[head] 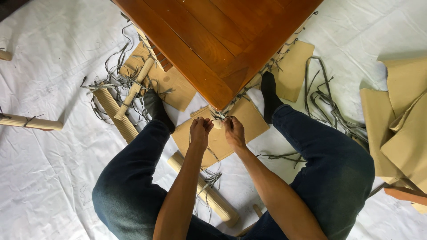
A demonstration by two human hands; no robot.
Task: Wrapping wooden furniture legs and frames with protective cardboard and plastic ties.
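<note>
White sheeting (53, 146) is spread over the whole floor, and pretty much everything is laid out around one big landmark, the brown wooden table (218, 40) seen from straight above. Its near corner (219, 104) is wrapped in cardboard and grey strapping (222, 114), and that's exactly where both hands are parked. The left hand (199, 130) is closed into a fist just below the corner, apparently pinched on a strand of the strapping, though what's actually inside the fist can't be made out. The right hand (233, 130) is curled shut right beside it, nearly touching, fingers hooked at the same bit of strapping. Under the hands, a flat cardboard sheet (231, 129) is lying on the floor below that corner. Legs in dark blue jeans (129, 178) are spread to either side of the corner, with black socks (156, 109) planted close to the table's edges. Left of the table, a tangle of cut strapping (113, 82) is piled over some cardboard-wrapped wooden legs (133, 89). Another wrapped leg (209, 195) is lying between the knees, below the corner. Right of the table, more loose strapping loops (322, 102) are scattered, and further right a heap of torn cardboard (400, 120) is stacked.
</note>
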